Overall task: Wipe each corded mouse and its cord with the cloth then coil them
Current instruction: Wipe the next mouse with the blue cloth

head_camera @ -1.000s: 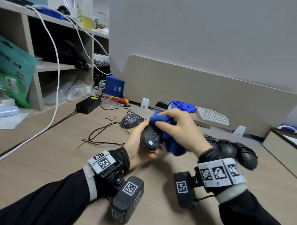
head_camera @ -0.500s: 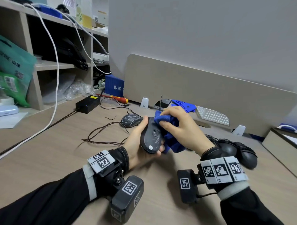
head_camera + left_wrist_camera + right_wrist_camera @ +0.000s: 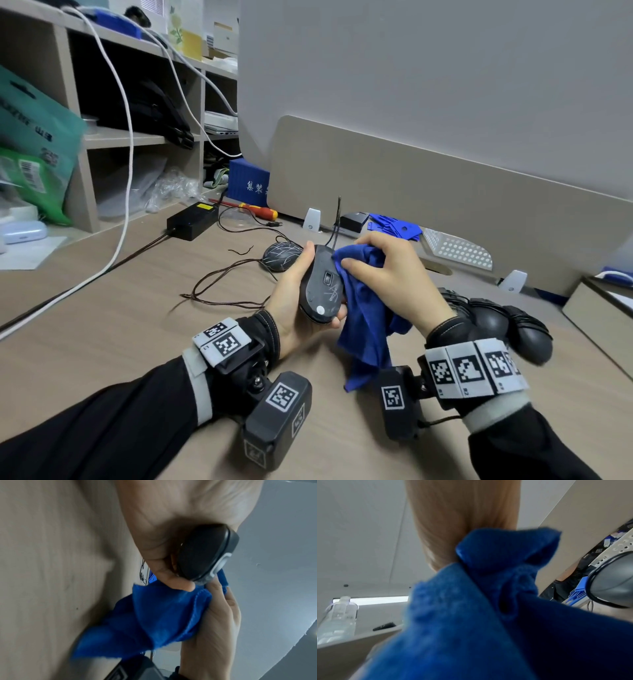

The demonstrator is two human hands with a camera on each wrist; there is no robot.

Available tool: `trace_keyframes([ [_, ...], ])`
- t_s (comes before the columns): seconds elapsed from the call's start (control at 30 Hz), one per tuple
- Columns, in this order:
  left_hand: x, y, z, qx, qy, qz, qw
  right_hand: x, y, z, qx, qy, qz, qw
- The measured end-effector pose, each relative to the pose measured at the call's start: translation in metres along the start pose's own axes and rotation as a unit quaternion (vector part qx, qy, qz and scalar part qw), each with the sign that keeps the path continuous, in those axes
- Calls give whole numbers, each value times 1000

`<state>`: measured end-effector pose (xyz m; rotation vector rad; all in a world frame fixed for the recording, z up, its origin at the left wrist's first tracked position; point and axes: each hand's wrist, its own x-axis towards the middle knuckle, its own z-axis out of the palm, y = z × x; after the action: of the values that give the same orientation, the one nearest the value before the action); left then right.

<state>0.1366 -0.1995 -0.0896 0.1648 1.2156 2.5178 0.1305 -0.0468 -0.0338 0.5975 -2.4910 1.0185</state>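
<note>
Soft, even indoor light; wrist views blurred up close, head view bowed at edges.

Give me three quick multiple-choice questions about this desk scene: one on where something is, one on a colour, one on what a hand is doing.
1. Where is the patterned second mouse?
A. On the desk beyond the hands
B. On the shelf
C. In the right hand

2. What colour is the cloth?
A. Green
B. Blue
C. White

3. How is the held mouse turned?
A. Buttons up
B. Underside up
C. Fully wrapped in cloth

Answers:
1 A: the second mouse lies on the desk.
2 B: the cloth is blue.
3 B: the left hand grips the mouse underside up while the right hand presses the cloth on it.
</note>
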Motion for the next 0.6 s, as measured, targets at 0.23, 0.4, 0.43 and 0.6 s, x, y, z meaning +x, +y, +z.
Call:
trace_keyframes([
  [0.23,3,-1,-3,-2,17,-1,1000,-1,-2,3,-21,-9,-4,1000],
  [0.4,5,-1,-10,-46,55,-1,997,-6,-18,7,-13,-152,-39,988],
  [0.43,5,-1,-10,-48,54,2,997,-6,-18,8,-18,-154,-39,987],
  [0.6,9,-4,-13,-49,56,8,997,-4,-17,9,-79,-105,-30,991],
])
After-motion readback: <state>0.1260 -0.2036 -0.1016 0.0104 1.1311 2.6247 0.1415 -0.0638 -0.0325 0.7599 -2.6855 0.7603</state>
